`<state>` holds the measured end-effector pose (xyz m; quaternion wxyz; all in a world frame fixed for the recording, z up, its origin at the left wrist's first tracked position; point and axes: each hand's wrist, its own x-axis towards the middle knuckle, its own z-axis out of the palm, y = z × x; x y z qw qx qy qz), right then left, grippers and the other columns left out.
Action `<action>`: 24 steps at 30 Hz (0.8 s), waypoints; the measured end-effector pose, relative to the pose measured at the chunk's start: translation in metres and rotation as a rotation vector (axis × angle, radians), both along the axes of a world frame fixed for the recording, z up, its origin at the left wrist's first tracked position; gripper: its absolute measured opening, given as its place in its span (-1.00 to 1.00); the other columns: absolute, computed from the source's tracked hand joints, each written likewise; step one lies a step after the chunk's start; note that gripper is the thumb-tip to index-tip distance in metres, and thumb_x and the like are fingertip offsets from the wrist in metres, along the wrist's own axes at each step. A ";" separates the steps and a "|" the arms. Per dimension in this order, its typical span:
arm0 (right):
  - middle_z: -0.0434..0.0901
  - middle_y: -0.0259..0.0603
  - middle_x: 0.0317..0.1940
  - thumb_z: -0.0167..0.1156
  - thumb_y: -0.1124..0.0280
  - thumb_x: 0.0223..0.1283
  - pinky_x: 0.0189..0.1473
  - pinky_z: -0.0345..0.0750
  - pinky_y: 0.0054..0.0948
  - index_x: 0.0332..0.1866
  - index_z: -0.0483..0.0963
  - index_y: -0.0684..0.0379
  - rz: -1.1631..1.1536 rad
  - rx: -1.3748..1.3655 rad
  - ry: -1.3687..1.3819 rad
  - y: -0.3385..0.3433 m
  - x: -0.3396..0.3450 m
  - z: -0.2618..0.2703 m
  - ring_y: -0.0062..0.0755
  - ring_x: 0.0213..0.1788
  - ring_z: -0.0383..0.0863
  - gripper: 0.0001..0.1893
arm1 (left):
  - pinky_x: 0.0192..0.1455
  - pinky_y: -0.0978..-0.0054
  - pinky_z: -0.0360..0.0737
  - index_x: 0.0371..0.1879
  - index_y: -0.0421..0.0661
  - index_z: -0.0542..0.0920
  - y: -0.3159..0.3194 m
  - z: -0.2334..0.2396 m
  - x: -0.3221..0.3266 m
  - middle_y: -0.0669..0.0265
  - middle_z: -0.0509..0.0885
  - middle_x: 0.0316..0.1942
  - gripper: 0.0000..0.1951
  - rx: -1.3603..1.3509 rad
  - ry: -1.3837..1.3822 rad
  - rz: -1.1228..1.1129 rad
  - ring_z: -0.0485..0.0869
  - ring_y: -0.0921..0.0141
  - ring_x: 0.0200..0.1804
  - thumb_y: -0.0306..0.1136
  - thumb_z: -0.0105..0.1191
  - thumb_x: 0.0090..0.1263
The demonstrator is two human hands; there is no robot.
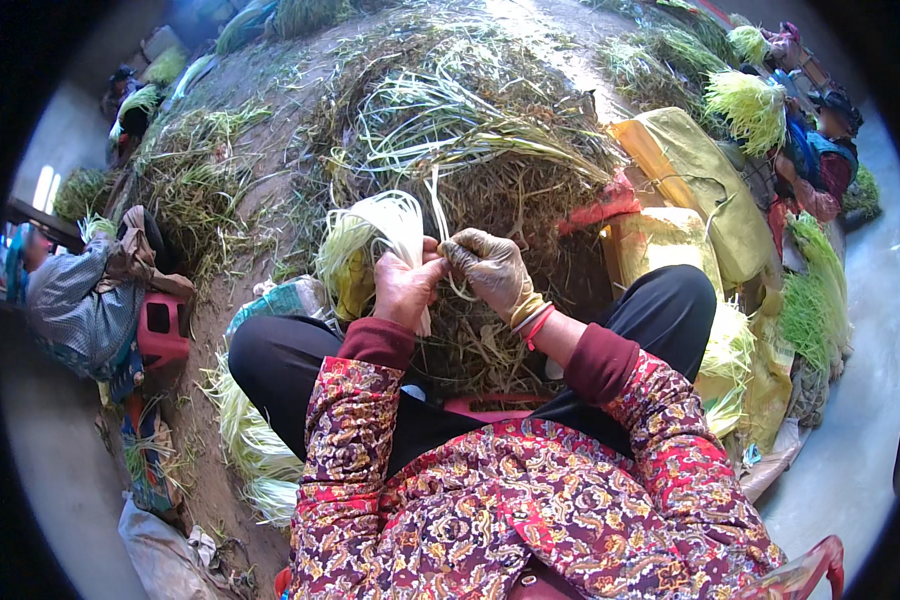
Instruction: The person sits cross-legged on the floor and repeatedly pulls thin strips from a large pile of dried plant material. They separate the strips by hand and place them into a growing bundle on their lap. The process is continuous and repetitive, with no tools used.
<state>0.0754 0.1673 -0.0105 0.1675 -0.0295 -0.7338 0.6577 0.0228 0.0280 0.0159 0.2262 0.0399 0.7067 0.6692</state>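
Note:
My left hand (406, 283) is bare and closed around a bundle of pale, blanched stalks (390, 217), which look like garlic chives. Their upper ends droop over to the left, and the cut ends stick out below the fist. In a thin, stained glove, my right hand (491, 270) pinches a loose pale stalk (436, 202) close beside the left hand's fingers. That stalk stands up above the hands and curls below them. Just beyond lies a heap of green and dry stalks (450, 127). A red band circles my right wrist.
Yellow wrapped bales (705, 195) stand at the right, with pale bundles (727, 345) beside my knee. More pale bundles (251, 435) lie left of my leg. A person (90, 300) sits at the left near a pink stool (163, 330); another person (825, 157) is at the right.

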 end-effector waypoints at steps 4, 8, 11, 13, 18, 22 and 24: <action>0.53 -0.16 -0.59 0.19 0.34 0.27 -0.40 0.45 -0.46 -0.37 0.51 0.26 -0.185 0.319 -0.122 0.001 0.010 -0.018 -0.58 -0.51 0.48 -0.80 | -0.64 0.65 0.43 -0.16 -0.14 0.57 0.000 0.004 -0.003 0.38 0.63 -0.42 -0.67 0.046 0.081 0.129 0.53 0.58 -0.57 -0.56 0.31 0.07; 0.56 -0.02 -0.53 0.15 0.23 0.17 -0.31 0.50 -0.30 -0.33 0.51 0.25 0.005 0.458 -0.367 0.015 0.027 -0.081 -0.23 -0.46 0.58 -0.74 | -0.68 0.67 0.44 -0.13 -0.13 0.56 -0.005 0.006 -0.022 0.35 0.64 -0.38 -0.63 0.118 0.149 0.255 0.54 0.57 -0.57 -0.60 0.31 0.05; 0.63 0.07 -0.30 0.08 0.11 0.18 -0.14 0.52 -0.08 -0.27 0.55 0.19 0.153 0.801 -0.542 0.032 0.039 -0.114 0.10 -0.19 0.62 -0.67 | -0.70 0.68 0.41 -0.14 -0.15 0.55 -0.015 0.018 -0.031 0.34 0.63 -0.39 -0.65 0.205 0.191 0.315 0.50 0.58 -0.62 -0.61 0.31 0.08; 0.64 0.05 -0.24 0.11 0.13 0.16 -0.08 0.54 -0.09 -0.23 0.58 0.18 0.307 0.944 -0.691 0.046 0.049 -0.129 0.06 -0.14 0.64 -0.68 | -0.71 0.70 0.37 -0.10 -0.19 0.52 -0.023 0.022 -0.036 0.30 0.64 -0.41 -0.65 0.310 0.220 0.333 0.47 0.59 -0.65 -0.62 0.27 0.13; 0.66 0.01 -0.21 0.19 0.23 0.11 -0.10 0.58 -0.14 -0.20 0.62 0.17 0.457 1.168 -0.842 0.073 0.063 -0.158 -0.01 -0.11 0.66 -0.73 | -0.70 0.70 0.36 -0.09 -0.23 0.51 -0.042 0.034 -0.041 0.26 0.66 -0.41 -0.67 0.304 0.212 0.339 0.49 0.59 -0.64 -0.62 0.24 0.15; 0.65 -0.03 -0.21 0.24 0.24 0.14 -0.04 0.56 -0.23 -0.17 0.60 0.20 0.046 0.749 -0.305 0.061 0.032 -0.103 -0.07 -0.10 0.65 -0.74 | -0.69 0.69 0.38 -0.08 -0.22 0.52 -0.038 0.032 -0.041 0.28 0.65 -0.39 -0.64 0.267 0.190 0.299 0.52 0.57 -0.60 -0.63 0.27 0.12; 0.61 -0.09 -0.13 0.18 0.47 0.19 0.07 0.50 -0.37 -0.10 0.56 0.22 0.047 0.498 0.023 0.038 0.018 -0.035 -0.18 -0.02 0.61 -0.81 | -0.68 0.69 0.39 -0.09 -0.21 0.53 -0.038 0.030 -0.041 0.31 0.66 -0.39 -0.64 0.216 0.191 0.251 0.53 0.57 -0.59 -0.60 0.29 0.11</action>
